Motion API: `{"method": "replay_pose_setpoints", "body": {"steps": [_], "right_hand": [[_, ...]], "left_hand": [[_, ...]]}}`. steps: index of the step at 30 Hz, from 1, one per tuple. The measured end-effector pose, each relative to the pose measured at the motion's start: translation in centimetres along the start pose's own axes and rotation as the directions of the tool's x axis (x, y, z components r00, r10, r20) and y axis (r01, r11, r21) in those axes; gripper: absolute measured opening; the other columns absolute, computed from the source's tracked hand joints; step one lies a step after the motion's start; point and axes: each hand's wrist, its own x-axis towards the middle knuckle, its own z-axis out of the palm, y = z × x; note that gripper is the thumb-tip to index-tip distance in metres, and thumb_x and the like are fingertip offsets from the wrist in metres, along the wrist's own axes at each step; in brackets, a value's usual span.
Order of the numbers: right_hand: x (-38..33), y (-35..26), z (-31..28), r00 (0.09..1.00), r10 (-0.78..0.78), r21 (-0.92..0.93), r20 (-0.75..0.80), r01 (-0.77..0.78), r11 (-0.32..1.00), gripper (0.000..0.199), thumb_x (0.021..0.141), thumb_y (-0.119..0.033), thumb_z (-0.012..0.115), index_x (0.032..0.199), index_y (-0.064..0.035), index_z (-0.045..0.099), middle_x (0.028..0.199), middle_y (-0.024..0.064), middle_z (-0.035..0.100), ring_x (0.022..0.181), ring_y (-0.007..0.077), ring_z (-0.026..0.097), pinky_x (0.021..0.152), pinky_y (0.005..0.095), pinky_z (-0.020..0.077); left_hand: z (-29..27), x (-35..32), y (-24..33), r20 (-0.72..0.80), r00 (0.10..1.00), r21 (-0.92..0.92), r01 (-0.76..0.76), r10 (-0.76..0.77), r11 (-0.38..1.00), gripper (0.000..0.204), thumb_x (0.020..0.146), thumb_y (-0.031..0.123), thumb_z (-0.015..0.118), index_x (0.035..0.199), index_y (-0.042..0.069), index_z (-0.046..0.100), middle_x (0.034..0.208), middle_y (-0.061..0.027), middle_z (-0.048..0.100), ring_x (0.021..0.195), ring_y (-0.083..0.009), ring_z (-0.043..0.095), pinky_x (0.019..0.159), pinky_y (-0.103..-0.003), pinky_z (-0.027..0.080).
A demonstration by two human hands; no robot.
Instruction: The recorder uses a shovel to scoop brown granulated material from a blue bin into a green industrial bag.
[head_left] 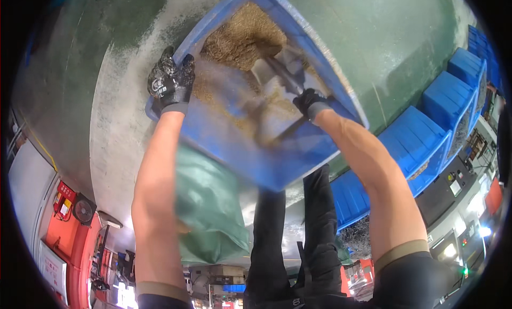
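A large blue plastic bin (309, 151) sits in front of me, with a heap of brownish, chip-like loose material (242, 37) at its far end. More of it is scattered thinly over the bin's floor. My left hand (172, 82), in a black coated glove, grips the bin's left rim. Inside the bin, my right hand (311, 102), also gloved in black, is closed round the handle of a scoop (266, 71). The scoop's pale blade touches the heap's near edge; motion smears it, so its exact shape is unclear.
A green sack (208, 207) stands below the bin's near left side, by my legs. Several blue bins (413, 135) line the right, some holding dark shavings. Machines (448, 191) stand beyond them. A red cabinet (66, 231) is at lower left, on the green-grey floor (410, 31).
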Motion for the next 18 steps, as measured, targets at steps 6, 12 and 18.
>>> {"method": "replay_pose_setpoints", "body": {"steps": [6, 12, 18], "right_hand": [[5.2, 0.9, -0.4, 1.0, -0.013, 0.153, 0.003, 0.012, 0.988, 0.033, 0.081, -0.029, 0.055, 0.094, -0.0003, 0.065, 0.074, 0.0157, 0.067, 0.067, 0.0279, 0.067, 0.067, 0.0365, 0.0525], [3.8, 0.6, 0.6, 0.997, -0.017, 0.21, -0.078, 0.033, 0.977, 0.032, 0.075, -0.024, 0.055, 0.099, -0.0057, 0.066, 0.097, 0.0183, 0.066, 0.094, 0.0333, 0.063, 0.082, 0.0409, 0.049], [-0.7, 0.8, -0.2, 0.951, -0.157, 0.083, -0.265, 0.185, 0.979, 0.03, 0.075, -0.024, 0.054, 0.095, -0.0049, 0.065, 0.094, 0.0217, 0.064, 0.09, 0.0366, 0.062, 0.08, 0.0427, 0.0489]], "left_hand": [[0.8, 0.5, -0.6, -0.175, 0.984, 0.018, -0.023, 0.026, 1.0, 0.051, 0.077, 0.04, 0.061, 0.117, 0.009, 0.058, 0.105, -0.0149, 0.064, 0.095, -0.0329, 0.061, 0.085, -0.042, 0.046], [0.6, 0.2, -1.1, -0.156, 0.987, 0.004, -0.047, 0.047, 0.999, 0.057, 0.077, 0.04, 0.061, 0.123, 0.006, 0.053, 0.114, -0.0161, 0.061, 0.105, -0.0335, 0.057, 0.092, -0.041, 0.043], [-2.0, 0.8, -1.2, 0.078, 0.996, -0.036, -0.046, 0.049, 0.998, 0.068, 0.078, 0.046, 0.06, 0.133, 0.01, 0.043, 0.126, -0.017, 0.053, 0.113, -0.0313, 0.053, 0.096, -0.038, 0.041]]}}
